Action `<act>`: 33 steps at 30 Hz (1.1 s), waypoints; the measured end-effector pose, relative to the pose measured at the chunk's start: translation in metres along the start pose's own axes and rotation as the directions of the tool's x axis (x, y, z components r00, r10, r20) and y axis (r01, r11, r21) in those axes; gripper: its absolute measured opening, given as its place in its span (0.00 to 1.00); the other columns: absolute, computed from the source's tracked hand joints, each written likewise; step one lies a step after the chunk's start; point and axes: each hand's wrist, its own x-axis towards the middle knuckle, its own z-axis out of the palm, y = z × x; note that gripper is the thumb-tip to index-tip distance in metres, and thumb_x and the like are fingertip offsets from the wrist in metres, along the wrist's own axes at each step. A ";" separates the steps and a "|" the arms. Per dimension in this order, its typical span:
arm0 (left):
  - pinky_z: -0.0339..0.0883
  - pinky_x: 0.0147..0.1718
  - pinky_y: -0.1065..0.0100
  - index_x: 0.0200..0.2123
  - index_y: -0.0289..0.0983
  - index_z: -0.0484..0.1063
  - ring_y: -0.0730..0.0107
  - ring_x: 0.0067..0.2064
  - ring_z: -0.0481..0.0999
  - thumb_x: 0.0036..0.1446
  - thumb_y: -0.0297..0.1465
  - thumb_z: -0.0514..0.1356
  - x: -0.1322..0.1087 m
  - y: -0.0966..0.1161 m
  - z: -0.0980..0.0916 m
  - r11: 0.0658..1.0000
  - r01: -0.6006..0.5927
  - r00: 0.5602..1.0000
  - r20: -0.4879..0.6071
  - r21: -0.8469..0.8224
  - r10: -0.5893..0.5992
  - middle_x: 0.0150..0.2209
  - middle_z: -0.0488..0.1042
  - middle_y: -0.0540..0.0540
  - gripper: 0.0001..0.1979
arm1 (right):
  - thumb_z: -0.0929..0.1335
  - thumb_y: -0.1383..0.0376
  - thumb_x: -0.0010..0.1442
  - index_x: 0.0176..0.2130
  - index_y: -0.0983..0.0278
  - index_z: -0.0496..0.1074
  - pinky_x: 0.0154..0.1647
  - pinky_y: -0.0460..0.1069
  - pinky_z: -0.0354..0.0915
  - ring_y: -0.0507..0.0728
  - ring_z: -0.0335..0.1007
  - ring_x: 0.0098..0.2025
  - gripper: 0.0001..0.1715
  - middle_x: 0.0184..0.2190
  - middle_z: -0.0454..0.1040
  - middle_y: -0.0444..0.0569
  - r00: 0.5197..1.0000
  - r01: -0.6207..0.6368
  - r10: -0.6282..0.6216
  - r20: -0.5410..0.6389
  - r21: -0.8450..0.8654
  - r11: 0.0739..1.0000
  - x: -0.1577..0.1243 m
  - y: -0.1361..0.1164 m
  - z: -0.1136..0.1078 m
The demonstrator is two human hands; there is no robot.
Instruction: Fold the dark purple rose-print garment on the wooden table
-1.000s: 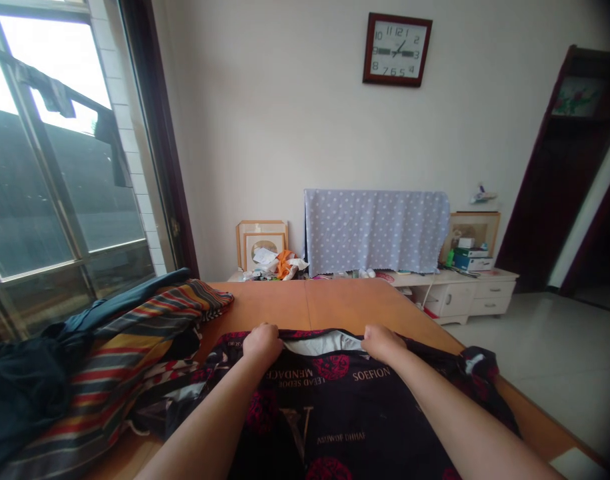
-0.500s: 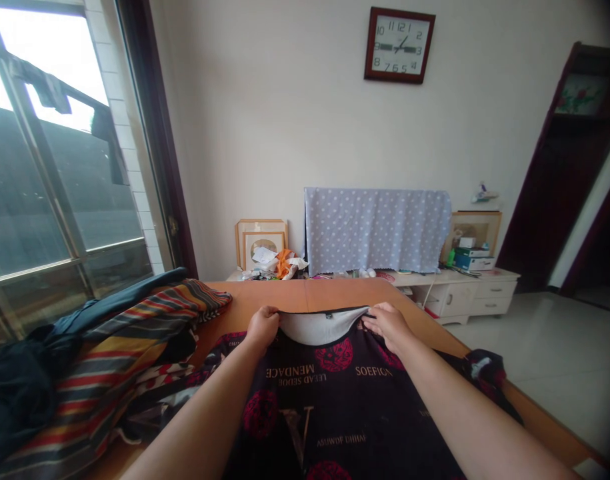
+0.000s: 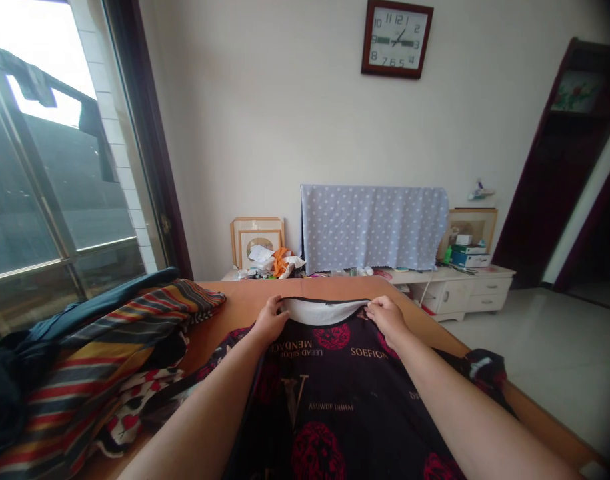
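1. left hand (image 3: pixel 269 321) and right hand (image 3: pixel 387 320), both closed in a pinch, fingers and thumbs gathered on the far edge of a black printed garment (image 3: pixel 325 400); neither hand open, each with a firm hold of the cloth.
2. far edge raised slightly and curved between the two hands, white inner lining (image 3: pixel 322 311) showing through the opening; whether neckline or hem, impossible to tell from this view.
3. garment spread on an orange wooden bench (image 3: pixel 245 300), long axis running straight ahead from the body toward the bench's far side, held edge lying crosswise at the far end, both forearms reaching out above the cloth.
4. neither hand clearly nearer: one on each side of the garment's centre line, about equally far from it.
5. red rose prints and pale lettering across the black cloth; a bunched dark end (image 3: pixel 482 370) at the bench's right edge.
6. striped cloth (image 3: pixel 89 377) heaped just left of the garment, dark blue cloth (image 3: pixel 102 293) along its top.
7. beyond the bench, a polka-dot cloth (image 3: pixel 372 227) over a low white cabinet (image 3: pixel 457 297), with a wall clock (image 3: pixel 397 39) above.
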 end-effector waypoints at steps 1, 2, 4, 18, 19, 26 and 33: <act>0.63 0.57 0.62 0.65 0.34 0.57 0.54 0.62 0.69 0.49 0.28 0.68 -0.003 -0.002 0.002 1.000 0.014 1.000 0.017 0.006 -0.014 0.62 0.68 0.32 0.41 | 0.71 0.60 0.51 0.33 0.61 0.70 0.37 0.48 0.73 0.56 0.77 0.34 0.10 0.27 0.77 0.46 1.000 0.003 -0.003 0.016 -0.032 0.999 -0.001 0.002 0.000; 0.64 0.56 0.61 0.66 0.33 0.56 0.53 0.61 0.70 0.48 0.29 0.69 -0.007 -0.004 0.003 0.999 0.033 0.999 0.038 0.016 -0.033 0.61 0.68 0.31 0.44 | 0.71 0.60 0.51 0.34 0.61 0.72 0.38 0.48 0.73 0.56 0.77 0.35 0.10 0.29 0.78 0.46 1.000 0.003 -0.001 0.031 -0.066 0.998 -0.003 0.005 0.000; 0.67 0.53 0.61 0.67 0.32 0.54 0.54 0.56 0.75 0.48 0.31 0.69 -0.015 -0.007 0.004 0.997 0.059 0.996 0.057 0.045 -0.062 0.58 0.72 0.30 0.46 | 0.71 0.60 0.51 0.37 0.62 0.74 0.41 0.49 0.72 0.57 0.77 0.38 0.12 0.34 0.80 0.48 0.998 0.004 0.003 0.057 -0.128 0.992 -0.007 0.008 -0.002; 0.68 0.38 0.67 0.53 0.34 0.70 0.63 0.39 0.79 0.58 0.37 0.58 -0.075 0.017 -0.092 0.966 0.108 0.927 -0.376 0.236 -0.012 0.39 0.79 0.42 0.21 | 0.70 0.61 0.55 0.38 0.60 0.79 0.50 0.51 0.66 0.60 0.76 0.44 0.10 0.36 0.82 0.48 0.939 0.212 -0.070 0.337 -0.405 0.890 -0.077 -0.022 -0.005; 0.68 0.39 0.66 0.52 0.35 0.71 0.62 0.40 0.79 0.58 0.37 0.57 -0.086 0.020 -0.101 0.957 0.115 0.918 -0.396 0.268 0.001 0.40 0.79 0.41 0.20 | 0.70 0.61 0.55 0.37 0.60 0.79 0.50 0.51 0.65 0.60 0.76 0.44 0.10 0.37 0.82 0.48 0.929 0.228 -0.077 0.362 -0.397 0.889 -0.086 -0.025 -0.002; 0.49 0.61 0.48 0.49 0.45 0.75 0.54 0.56 0.71 0.63 0.33 0.52 -0.172 0.037 -0.157 0.534 0.145 0.924 -0.307 0.833 0.228 0.49 0.78 0.42 0.15 | 0.68 0.61 0.57 0.43 0.59 0.78 0.54 0.53 0.64 0.61 0.75 0.49 0.15 0.44 0.80 0.49 0.845 0.369 -0.136 0.517 -0.380 0.848 -0.140 -0.030 0.029; 0.21 0.64 0.36 0.45 0.47 0.78 0.45 0.71 0.44 0.60 0.33 0.56 -0.209 0.015 -0.202 0.311 0.171 0.932 -0.256 0.935 0.258 0.63 0.68 0.42 0.14 | 0.64 0.58 0.61 0.53 0.61 0.74 0.62 0.54 0.60 0.62 0.68 0.59 0.24 0.57 0.73 0.53 0.755 0.531 -0.166 0.634 -0.442 0.723 -0.176 -0.014 0.061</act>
